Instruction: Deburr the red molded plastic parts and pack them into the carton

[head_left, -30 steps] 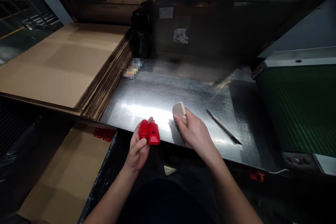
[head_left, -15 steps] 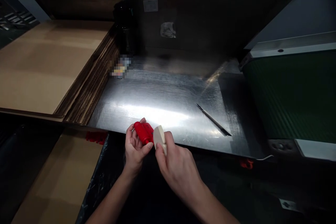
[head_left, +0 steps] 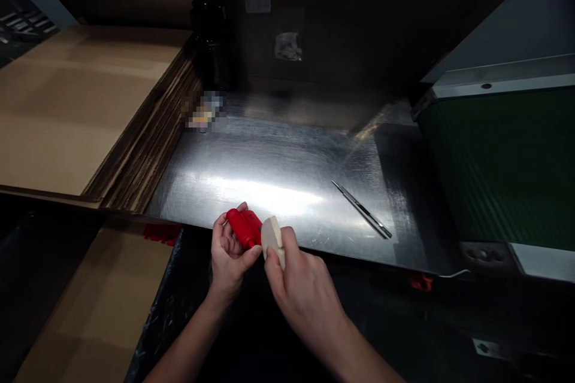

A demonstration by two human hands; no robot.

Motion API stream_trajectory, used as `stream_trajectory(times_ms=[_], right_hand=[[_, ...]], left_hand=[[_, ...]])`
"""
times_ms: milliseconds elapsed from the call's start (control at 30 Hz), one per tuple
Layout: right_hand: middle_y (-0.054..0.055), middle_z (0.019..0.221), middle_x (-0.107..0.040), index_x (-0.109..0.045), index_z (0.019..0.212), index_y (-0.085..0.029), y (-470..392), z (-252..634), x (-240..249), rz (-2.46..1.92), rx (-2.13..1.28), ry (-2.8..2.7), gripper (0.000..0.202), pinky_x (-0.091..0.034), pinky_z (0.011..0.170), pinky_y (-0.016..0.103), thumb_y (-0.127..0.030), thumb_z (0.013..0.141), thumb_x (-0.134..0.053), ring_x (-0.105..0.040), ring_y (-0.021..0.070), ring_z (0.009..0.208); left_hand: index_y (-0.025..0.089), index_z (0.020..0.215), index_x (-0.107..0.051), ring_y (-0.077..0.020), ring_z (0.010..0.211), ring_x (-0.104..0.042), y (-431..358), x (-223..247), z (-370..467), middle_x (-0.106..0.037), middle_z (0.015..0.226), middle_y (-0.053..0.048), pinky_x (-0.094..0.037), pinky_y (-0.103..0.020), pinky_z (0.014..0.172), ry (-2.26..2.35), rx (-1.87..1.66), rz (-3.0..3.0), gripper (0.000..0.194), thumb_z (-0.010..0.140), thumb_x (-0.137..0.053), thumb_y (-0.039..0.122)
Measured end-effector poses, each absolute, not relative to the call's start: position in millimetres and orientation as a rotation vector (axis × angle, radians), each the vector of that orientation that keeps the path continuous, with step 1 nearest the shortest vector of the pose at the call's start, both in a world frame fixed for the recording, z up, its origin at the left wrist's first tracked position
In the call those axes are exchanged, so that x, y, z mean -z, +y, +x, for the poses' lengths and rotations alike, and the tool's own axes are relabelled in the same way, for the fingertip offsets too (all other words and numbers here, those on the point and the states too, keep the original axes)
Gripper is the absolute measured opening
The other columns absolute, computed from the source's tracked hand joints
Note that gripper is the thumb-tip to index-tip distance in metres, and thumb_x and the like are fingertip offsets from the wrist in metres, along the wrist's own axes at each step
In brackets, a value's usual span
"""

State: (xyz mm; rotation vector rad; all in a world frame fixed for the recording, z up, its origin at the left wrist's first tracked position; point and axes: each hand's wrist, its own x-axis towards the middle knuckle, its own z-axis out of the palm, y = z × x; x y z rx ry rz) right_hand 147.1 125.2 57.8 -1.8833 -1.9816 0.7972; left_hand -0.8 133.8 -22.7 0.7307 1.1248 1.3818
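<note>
Over the front edge of the metal table [head_left: 251, 158], my left hand [head_left: 228, 257] is closed around a red plastic part [head_left: 241, 228] with a rounded, bottle-like body. My right hand [head_left: 299, 275] pinches a cream-coloured flat piece with a curved edge [head_left: 271, 238] between thumb and fingers. That piece is right beside the red part's right end; whether they touch I cannot tell. On the table to the right lies a slim metal utility knife [head_left: 362, 210], apart from both hands.
A tall stack of cardboard sheets [head_left: 81, 108] stands at the left. To the right is a green conveyor belt [head_left: 507, 167]. More red parts [head_left: 160, 233] show below the table's left front edge, beside a cardboard box flap [head_left: 99, 299]. A small clear bag [head_left: 288, 46] is at the back.
The view has shifted slightly, and the knife appears a little lower and further left. Both hands keep nearly the same pose, holding the same pieces.
</note>
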Motion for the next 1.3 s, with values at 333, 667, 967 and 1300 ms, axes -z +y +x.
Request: stream_trajectory(times_ms=[333, 667, 967, 1300], right_hand=[[-0.001, 0.058, -0.064, -0.054, 0.111, -0.017, 122.5, 146.9, -54.9, -1.95, -0.738, -1.948, 0.016, -0.029, 0.045, 0.027, -0.023, 0.104, -0.041, -0.067, 0.0217, 0.047], [-0.003, 0.056, -0.062, -0.053, 0.108, -0.019, 120.9, 145.8, -57.7, -1.89, -0.797, -1.95, 0.015, -0.028, 0.045, 0.026, -0.025, 0.104, -0.039, -0.063, 0.0191, 0.043], [-0.001, 0.059, -0.067, -0.054, 0.117, -0.017, 124.4, 149.1, -60.9, -1.943, -0.82, -2.011, 0.019, -0.028, 0.045, 0.026, -0.02, 0.104, -0.042, -0.065, 0.0203, 0.045], [0.001, 0.06, -0.067, -0.055, 0.115, -0.016, 129.1, 151.5, -53.2, -2.007, -0.769, -1.979, 0.019, -0.027, 0.047, 0.027, -0.023, 0.104, -0.042, -0.067, 0.023, 0.048]], left_hand=[[0.027, 0.136, -0.049, -0.0386, 0.146, -0.056, 133.0, 21.1, 2.3, -0.051, 0.162, -0.021, -0.055, -0.046, 0.114, 1.151, -1.386, 0.725, 0.09, 0.063, -0.101, 0.029], [0.026, 0.137, -0.051, -0.0375, 0.144, -0.058, 135.2, 22.4, -1.9, -0.052, 0.162, -0.019, -0.057, -0.044, 0.111, 1.101, -1.373, 0.688, 0.087, 0.066, -0.1, 0.028], [0.027, 0.14, -0.05, -0.0372, 0.145, -0.058, 134.1, 26.2, -6.2, -0.051, 0.164, -0.019, -0.057, -0.043, 0.111, 1.066, -1.361, 0.697, 0.088, 0.067, -0.099, 0.026], [0.026, 0.138, -0.05, -0.0368, 0.144, -0.059, 134.9, 28.3, -7.0, -0.05, 0.164, -0.021, -0.059, -0.04, 0.107, 1.053, -1.369, 0.71, 0.089, 0.065, -0.1, 0.024]])
